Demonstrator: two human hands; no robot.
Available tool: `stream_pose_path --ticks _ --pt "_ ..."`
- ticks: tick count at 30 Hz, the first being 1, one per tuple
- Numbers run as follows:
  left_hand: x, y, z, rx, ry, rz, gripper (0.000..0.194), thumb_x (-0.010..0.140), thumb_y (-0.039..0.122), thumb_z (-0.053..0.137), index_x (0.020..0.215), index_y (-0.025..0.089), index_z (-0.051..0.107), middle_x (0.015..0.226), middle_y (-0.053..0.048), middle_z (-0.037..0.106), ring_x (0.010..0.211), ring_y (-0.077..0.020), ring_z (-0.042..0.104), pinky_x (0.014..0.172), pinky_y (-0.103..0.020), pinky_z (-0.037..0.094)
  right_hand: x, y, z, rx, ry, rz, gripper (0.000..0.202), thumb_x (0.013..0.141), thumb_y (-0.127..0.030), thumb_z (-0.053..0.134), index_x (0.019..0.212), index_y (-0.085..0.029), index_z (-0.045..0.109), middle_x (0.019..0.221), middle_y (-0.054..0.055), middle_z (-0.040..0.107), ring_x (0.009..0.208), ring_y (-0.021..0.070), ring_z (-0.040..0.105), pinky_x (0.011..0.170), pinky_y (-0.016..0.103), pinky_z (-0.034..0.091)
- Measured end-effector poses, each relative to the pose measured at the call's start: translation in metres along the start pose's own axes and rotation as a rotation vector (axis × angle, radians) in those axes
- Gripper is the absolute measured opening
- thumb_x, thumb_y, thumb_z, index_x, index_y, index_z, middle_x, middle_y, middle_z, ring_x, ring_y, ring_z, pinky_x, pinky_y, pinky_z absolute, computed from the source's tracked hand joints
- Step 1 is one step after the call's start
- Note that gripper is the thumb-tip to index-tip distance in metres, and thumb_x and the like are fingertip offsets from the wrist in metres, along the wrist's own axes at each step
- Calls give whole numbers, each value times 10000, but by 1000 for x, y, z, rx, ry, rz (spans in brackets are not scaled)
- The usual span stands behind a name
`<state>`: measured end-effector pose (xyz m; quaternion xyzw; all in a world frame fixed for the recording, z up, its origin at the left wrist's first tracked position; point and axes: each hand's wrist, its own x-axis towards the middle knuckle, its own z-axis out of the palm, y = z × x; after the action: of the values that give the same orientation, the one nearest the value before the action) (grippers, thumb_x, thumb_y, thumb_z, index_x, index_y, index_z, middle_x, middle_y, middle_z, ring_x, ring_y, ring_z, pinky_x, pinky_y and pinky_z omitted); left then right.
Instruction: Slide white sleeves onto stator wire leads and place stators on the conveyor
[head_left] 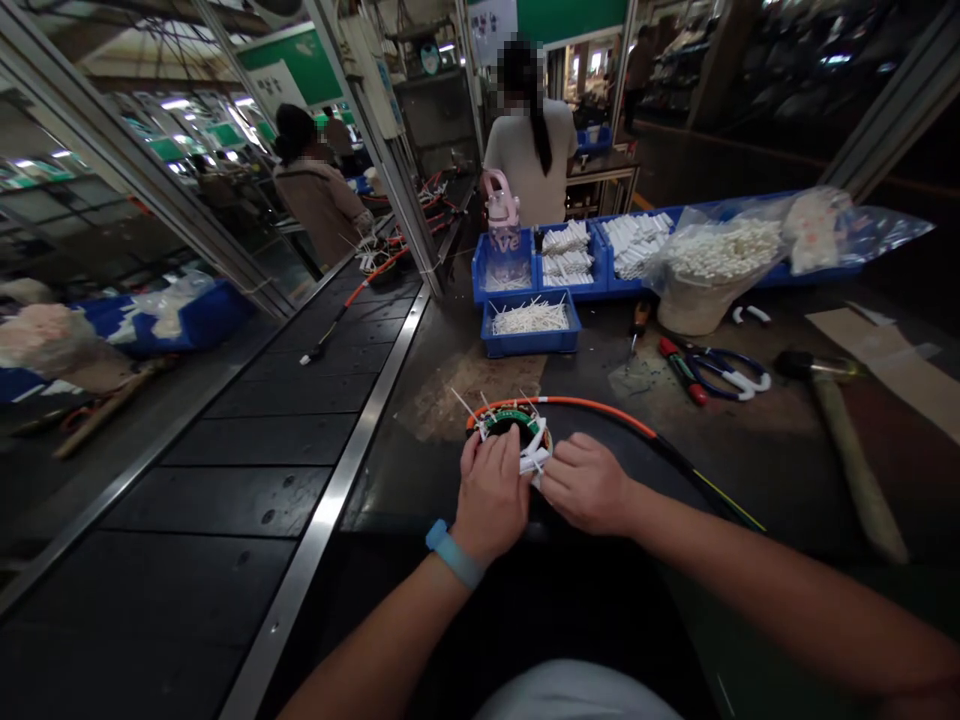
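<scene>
A round wound coil (pixel 512 422) with green and copper windings and white ties sticking out lies on the dark workbench (pixel 750 460) in front of me. An orange cable (pixel 600 408) runs from it to the right and turns black. My left hand (pixel 491 490), with a blue wristband, grips the coil's near left edge. My right hand (pixel 586 482) pinches a white piece (pixel 534 460) at the coil's near right side. The near part of the coil is hidden by my fingers.
A conveyor belt (pixel 247 470) runs along the left. Blue bins (pixel 531 325) with white ties and sleeves stand behind the coil, with a pink bottle (pixel 501 215). Scissors (pixel 724 368), a red-handled tool (pixel 681 368) and a mallet (pixel 844 440) lie to the right. Two people stand at the far end.
</scene>
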<state>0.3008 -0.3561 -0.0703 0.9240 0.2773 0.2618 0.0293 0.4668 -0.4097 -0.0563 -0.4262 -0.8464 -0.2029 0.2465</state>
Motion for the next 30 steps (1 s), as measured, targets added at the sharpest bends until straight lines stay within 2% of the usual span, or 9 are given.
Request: stream_pose_path --ticks 4,8,12,15,17,19,23,26,30 --pt "4 5 -2 69 -88 -66 196 837 154 413 982 139 545 900 -92 592 925 -234 524 1015 -504 277 16 10 6 -81 60 -84 296 887 -164 411 628 -185 551 580 23 498 626 155 381 587 329 223" --pt "8 2 -5 87 -172 -12 127 852 173 408 806 165 527 797 -57 541 840 -210 503 989 -491 298 35 31 24 23 -3 136 258 845 -205 471 599 -166 540 607 46 535 660 159 427 617 319 275" --pt "9 -1 -8 101 -193 0 111 848 193 430 889 167 530 831 -57 539 854 -216 494 963 -486 313 22 38 25 596 -27 504 232 881 -238 412 726 -157 564 681 27 574 657 137 499 610 264 365" --pt "8 -1 -9 91 -202 -8 152 855 185 417 955 170 531 866 -58 549 879 -216 501 971 -477 314 8 32 9 928 -87 513 212 869 -218 450 1057 -166 531 875 30 602 754 136 553 670 255 426" --pt "7 0 -10 89 -199 2 192 850 193 426 1010 158 526 910 -70 562 929 -225 505 993 -472 304 7 26 0 854 -176 424 267 823 -206 538 1087 -166 530 920 44 596 816 152 544 724 271 423" --pt "6 2 -10 108 -162 12 284 832 254 480 1085 129 508 982 -97 572 1007 -254 495 1013 -473 295 10 23 -2 665 -245 339 168 831 -214 549 986 -158 578 888 54 591 819 162 522 724 274 401" --pt "4 6 -5 190 -19 -1 520 771 438 575 1136 77 492 1109 -163 558 1123 -322 450 1021 -495 290 14 21 12 262 -268 133 173 893 -216 455 845 -145 605 796 65 565 727 168 462 625 284 320" --pt "5 7 2 204 10 -40 408 743 414 598 994 96 558 1000 -148 589 1044 -310 498 1006 -486 309 7 20 24 114 -135 19 233 901 -198 402 811 -144 610 729 58 548 675 169 413 595 309 254" --pt "7 3 10 152 18 -81 169 729 325 596 728 160 561 714 -58 565 797 -239 530 924 -455 365 5 19 35 95 -5 184 302 891 -209 370 713 -163 610 648 48 516 644 170 391 599 326 224"
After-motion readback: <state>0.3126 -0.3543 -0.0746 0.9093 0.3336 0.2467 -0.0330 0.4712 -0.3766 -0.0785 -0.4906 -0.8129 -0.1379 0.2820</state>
